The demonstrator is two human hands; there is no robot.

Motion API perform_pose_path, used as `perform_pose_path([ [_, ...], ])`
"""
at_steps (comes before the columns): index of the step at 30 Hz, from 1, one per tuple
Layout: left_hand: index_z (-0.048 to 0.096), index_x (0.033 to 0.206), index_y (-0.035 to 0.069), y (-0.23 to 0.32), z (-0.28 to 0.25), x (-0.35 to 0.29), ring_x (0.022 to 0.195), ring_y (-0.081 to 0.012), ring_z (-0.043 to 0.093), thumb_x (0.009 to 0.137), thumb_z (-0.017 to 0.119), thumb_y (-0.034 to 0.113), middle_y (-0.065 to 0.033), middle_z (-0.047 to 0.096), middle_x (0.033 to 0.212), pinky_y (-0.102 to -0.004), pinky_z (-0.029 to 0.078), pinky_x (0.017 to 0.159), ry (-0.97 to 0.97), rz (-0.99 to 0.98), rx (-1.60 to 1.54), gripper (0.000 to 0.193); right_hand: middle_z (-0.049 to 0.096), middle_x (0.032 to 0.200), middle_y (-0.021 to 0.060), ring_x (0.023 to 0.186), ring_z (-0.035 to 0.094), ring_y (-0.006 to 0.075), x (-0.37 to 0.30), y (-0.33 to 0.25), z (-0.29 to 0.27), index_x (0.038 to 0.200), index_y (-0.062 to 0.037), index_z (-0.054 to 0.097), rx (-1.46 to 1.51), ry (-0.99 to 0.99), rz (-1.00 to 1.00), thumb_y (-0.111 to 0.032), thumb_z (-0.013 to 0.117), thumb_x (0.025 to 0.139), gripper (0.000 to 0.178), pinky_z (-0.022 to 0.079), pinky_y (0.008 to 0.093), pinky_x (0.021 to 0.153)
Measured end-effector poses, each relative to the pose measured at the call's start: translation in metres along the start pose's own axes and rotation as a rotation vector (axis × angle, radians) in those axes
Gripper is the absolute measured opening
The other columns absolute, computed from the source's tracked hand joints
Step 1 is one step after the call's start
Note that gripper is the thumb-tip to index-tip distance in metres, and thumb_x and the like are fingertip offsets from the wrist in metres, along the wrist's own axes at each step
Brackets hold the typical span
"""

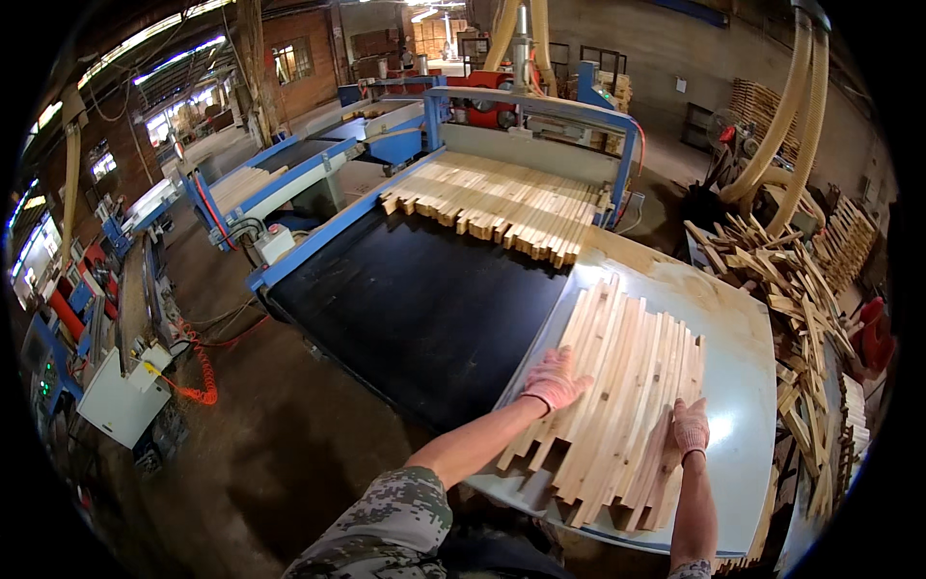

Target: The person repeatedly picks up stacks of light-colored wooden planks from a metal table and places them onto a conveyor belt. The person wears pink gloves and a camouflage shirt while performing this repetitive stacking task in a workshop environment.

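Observation:
Wooden strips [627, 386] lie side by side as a loose bundle on a smooth metal table [738, 372], their ends uneven. My left hand [557, 379], in a pinkish knit glove, rests against the bundle's left side with fingers stretched out over the outer strips. At the right side, my right hand [691, 427], gloved alike, lies flat along the edge strip with its fingers pointing away from me. Neither hand wraps round a strip. Left of the table runs a black conveyor belt [415, 309], and a wide row of strips [502, 198] lies at its far end.
A blue machine frame [540, 101] spans the belt's far end. Scrap wood [805, 328] is heaped right of the table. Hoses [796, 125] hang at the back right. A second conveyor [280, 179] stands far left, with a coiled red air hose [203, 372] nearer me.

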State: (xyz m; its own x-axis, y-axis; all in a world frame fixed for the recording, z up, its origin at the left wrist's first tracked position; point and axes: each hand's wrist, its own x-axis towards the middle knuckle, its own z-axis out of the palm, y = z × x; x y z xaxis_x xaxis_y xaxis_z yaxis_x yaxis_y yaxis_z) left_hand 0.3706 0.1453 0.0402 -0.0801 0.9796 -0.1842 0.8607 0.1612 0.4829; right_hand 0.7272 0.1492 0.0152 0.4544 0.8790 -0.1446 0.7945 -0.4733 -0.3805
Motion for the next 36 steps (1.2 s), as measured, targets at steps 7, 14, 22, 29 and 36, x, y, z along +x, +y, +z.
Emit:
perform_pose_path([
  [7, 0.03, 0.168, 0.007, -0.008, -0.008, -0.012, 0.141, -0.0435, 0.053, 0.096, 0.064, 0.064, -0.0276, 0.035, 0.168, -0.0483, 0.046, 0.116, 0.034, 0.036, 0.016, 0.098, 0.059, 0.149, 0.0261, 0.135, 0.061, 0.0436, -0.049, -0.055, -0.003, 0.17, -0.0126, 0.026, -0.11, 0.052, 0.157, -0.054, 0.055, 0.108, 0.081, 0.053, 0.0539, 0.11],
  [14, 0.032, 0.166, 0.005, -0.015, -0.005, -0.011, 0.135, -0.0422, 0.058, 0.097, 0.065, 0.061, -0.0289, 0.041, 0.162, -0.051, 0.047, 0.112, 0.083, 0.066, 0.0, 0.095, 0.06, 0.147, 0.0278, 0.133, 0.061, 0.046, -0.052, -0.059, -0.001, 0.168, -0.0111, 0.031, -0.111, 0.094, 0.111, -0.052, 0.052, 0.108, 0.076, 0.051, 0.054, 0.111],
  [22, 0.026, 0.168, 0.002, -0.01, 0.009, -0.006, 0.144, -0.0403, 0.052, 0.101, 0.061, 0.057, -0.0326, 0.033, 0.168, -0.0514, 0.044, 0.114, 0.07, 0.068, 0.02, 0.094, 0.061, 0.145, 0.0328, 0.131, 0.062, 0.0477, 0.003, 0.016, 0.043, 0.165, 0.0023, 0.034, 0.051, 0.191, -0.065, -0.051, 0.052, 0.108, 0.08, 0.049, 0.0538, 0.11],
  [29, 0.028, 0.168, 0.001, -0.018, -0.009, -0.018, 0.139, -0.0372, 0.056, 0.099, 0.064, 0.059, -0.032, 0.033, 0.169, -0.0485, 0.048, 0.109, 0.041, 0.018, 0.03, 0.097, 0.047, 0.164, 0.0283, 0.148, 0.05, 0.0403, 0.026, 0.015, 0.065, 0.167, 0.0037, 0.029, 0.187, 0.085, -0.123, -0.053, 0.049, 0.109, 0.084, 0.034, 0.0433, 0.125],
  [36, 0.024, 0.17, 0.0, -0.014, 0.021, 0.0, 0.139, -0.0381, 0.057, 0.099, 0.062, 0.061, -0.0333, 0.03, 0.171, -0.0475, 0.048, 0.107, 0.067, 0.041, 0.093, 0.101, 0.04, 0.167, 0.0299, 0.149, 0.047, 0.0421, -0.03, -0.019, 0.02, 0.169, 0.0065, 0.012, 0.048, -0.061, -0.09, -0.057, 0.045, 0.111, 0.092, 0.037, 0.044, 0.126],
])
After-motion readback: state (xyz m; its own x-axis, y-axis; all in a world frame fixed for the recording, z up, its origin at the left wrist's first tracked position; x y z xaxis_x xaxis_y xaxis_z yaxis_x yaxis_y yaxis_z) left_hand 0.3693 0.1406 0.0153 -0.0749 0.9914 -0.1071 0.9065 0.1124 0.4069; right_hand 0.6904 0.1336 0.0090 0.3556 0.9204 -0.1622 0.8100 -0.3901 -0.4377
